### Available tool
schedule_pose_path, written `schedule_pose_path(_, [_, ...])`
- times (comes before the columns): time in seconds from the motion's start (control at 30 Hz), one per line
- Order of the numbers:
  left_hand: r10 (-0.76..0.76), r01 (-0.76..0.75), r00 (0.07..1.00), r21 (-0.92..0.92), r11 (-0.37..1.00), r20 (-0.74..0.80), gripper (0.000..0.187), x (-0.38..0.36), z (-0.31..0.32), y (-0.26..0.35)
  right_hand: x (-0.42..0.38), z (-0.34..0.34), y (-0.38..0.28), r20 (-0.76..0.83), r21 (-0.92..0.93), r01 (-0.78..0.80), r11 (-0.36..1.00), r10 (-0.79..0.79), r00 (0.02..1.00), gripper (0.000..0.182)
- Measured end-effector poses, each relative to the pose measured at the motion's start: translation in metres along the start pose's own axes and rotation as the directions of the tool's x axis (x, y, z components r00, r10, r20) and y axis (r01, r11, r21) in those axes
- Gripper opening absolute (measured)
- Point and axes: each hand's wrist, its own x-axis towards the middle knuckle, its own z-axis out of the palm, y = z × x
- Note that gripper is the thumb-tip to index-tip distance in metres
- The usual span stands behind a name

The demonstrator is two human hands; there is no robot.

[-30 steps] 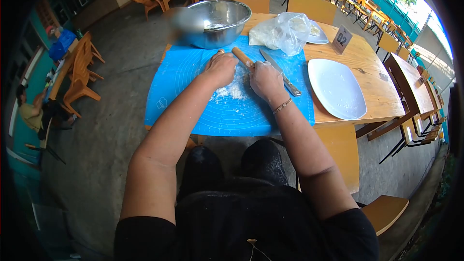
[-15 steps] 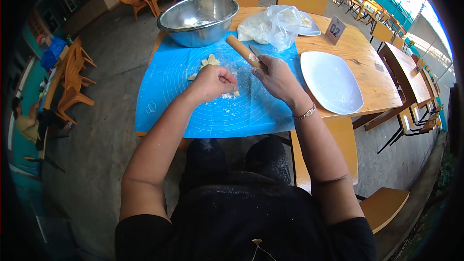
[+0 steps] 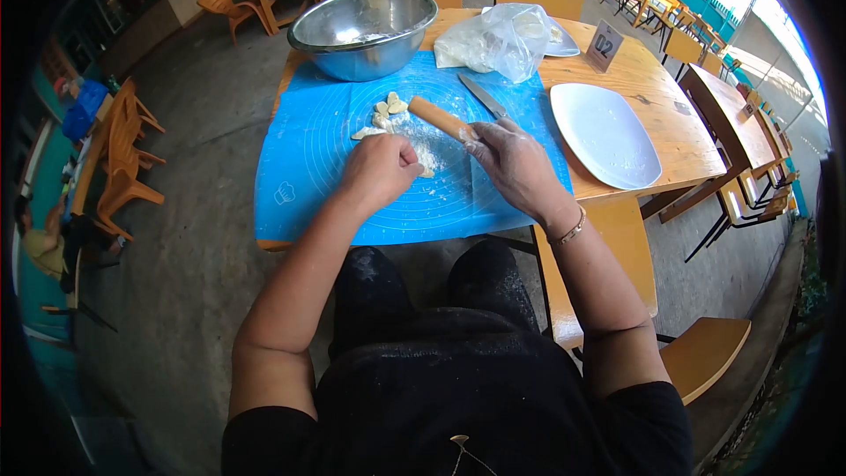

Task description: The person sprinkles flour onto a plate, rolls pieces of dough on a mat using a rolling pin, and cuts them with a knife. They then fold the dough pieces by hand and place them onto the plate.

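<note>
The right hand (image 3: 515, 163), dusted with flour, gripped the near end of a short wooden rolling pin (image 3: 438, 117), which lay tilted across the blue silicone pastry mat (image 3: 300, 167) on the wooden bench (image 3: 652, 88). The left hand (image 3: 379, 169) was curled, fingertips pinching a small piece of pale dough (image 3: 426, 171) at the edge of a patch of loose flour. Just beyond the left hand sat a cluster of small cut dough pieces (image 3: 383, 115). A table knife (image 3: 483, 95) lay on the mat beside the pin. Farther back stood a large steel mixing bowl (image 3: 363, 31) and a clear plastic bag of flour (image 3: 493, 40); a white rectangular plate (image 3: 604, 134) rested to the right.
</note>
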Motion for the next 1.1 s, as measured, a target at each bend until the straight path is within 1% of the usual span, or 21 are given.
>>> schedule_pose_path(0.03, [0.015,-0.012,0.998,0.05,0.999,-0.059,0.021,-0.007,0.002,0.0,-0.001,0.002,-0.004,0.0,-0.003,-0.001,1.0,0.001,1.0,0.026])
schedule_pose_path(0.07, [0.018,-0.015,0.998,0.048,0.999,-0.059,0.021,-0.012,0.005,-0.002,-0.001,0.004,-0.009,0.002,-0.021,0.016,1.0,-0.016,1.0,0.026])
schedule_pose_path(0.13, [0.112,-0.1,0.95,0.057,0.993,-0.29,0.018,-0.021,0.01,-0.008,-0.002,0.004,-0.013,0.0,-0.055,0.056,0.997,-0.056,0.998,0.027])
schedule_pose_path(0.17, [0.11,-0.099,0.951,0.053,0.994,-0.29,0.018,-0.024,0.008,-0.01,-0.002,0.003,-0.014,0.004,-0.058,0.055,0.997,-0.055,0.998,0.027])
schedule_pose_path(0.23, [0.139,-0.155,0.84,0.013,0.988,-0.525,0.013,-0.032,-0.004,-0.014,-0.002,0.001,-0.015,0.032,-0.107,0.112,0.988,-0.109,0.994,0.03])
schedule_pose_path(0.27, [0.134,-0.152,0.842,0.009,0.988,-0.522,0.013,-0.034,-0.01,-0.016,-0.002,0.0,-0.014,0.037,-0.106,0.109,0.988,-0.105,0.994,0.03])
schedule_pose_path(0.33, [0.252,-0.269,0.727,0.072,0.96,-0.639,0.009,-0.037,-0.021,-0.02,-0.002,-0.001,-0.012,0.069,-0.098,0.187,0.977,-0.181,0.981,0.031])
schedule_pose_path(0.37, [0.249,-0.268,0.728,0.069,0.961,-0.639,0.009,-0.037,-0.023,-0.022,-0.002,0.001,-0.012,0.072,-0.097,0.187,0.978,-0.181,0.981,0.031])
schedule_pose_path(0.43, [0.395,-0.401,0.721,0.123,0.908,-0.568,0.016,-0.037,-0.025,-0.025,-0.003,0.006,-0.011,0.114,-0.095,0.23,0.969,-0.219,0.969,0.033])
schedule_pose_path(0.47, [0.393,-0.399,0.724,0.12,0.909,-0.567,0.016,-0.036,-0.022,-0.026,-0.003,0.01,-0.009,0.117,-0.093,0.228,0.969,-0.216,0.969,0.033])
schedule_pose_path(0.53, [0.518,-0.499,0.754,0.161,0.852,-0.403,0.037,-0.035,-0.014,-0.025,-0.003,0.017,-0.006,0.135,-0.108,0.28,0.954,-0.265,0.955,0.031])
schedule_pose_path(0.57, [0.517,-0.499,0.757,0.157,0.852,-0.4,0.037,-0.035,-0.011,-0.024,-0.003,0.019,-0.005,0.138,-0.107,0.275,0.955,-0.26,0.956,0.031])
schedule_pose_path(0.67, [0.485,-0.485,0.867,0.022,0.874,-0.114,0.07,-0.034,-0.003,-0.025,-0.001,0.024,-0.002,0.14,-0.118,0.269,0.956,-0.252,0.957,0.032])
schedule_pose_path(0.73, [0.495,-0.496,0.863,0.016,0.868,-0.101,0.071,-0.032,0.001,-0.027,-0.002,0.024,-0.003,0.182,-0.139,0.271,0.952,-0.245,0.952,0.033])
schedule_pose_path(0.8, [0.509,-0.51,0.857,0.008,0.86,-0.081,0.072,-0.032,0.005,-0.028,-0.003,0.025,-0.001,0.166,-0.147,0.283,0.948,-0.258,0.952,0.033])
schedule_pose_path(0.87, [0.491,-0.483,0.871,0.123,0.867,-0.036,0.074,-0.035,0.006,-0.028,-0.004,0.027,0.0,0.157,-0.155,0.294,0.943,-0.27,0.95,0.034])
schedule_pose_path(1.1, [0.447,-0.446,0.894,0.028,0.894,-0.018,0.068,-0.037,0.005,-0.027,-0.004,0.031,0.0,0.134,-0.159,0.235,0.959,-0.215,0.967,0.036])
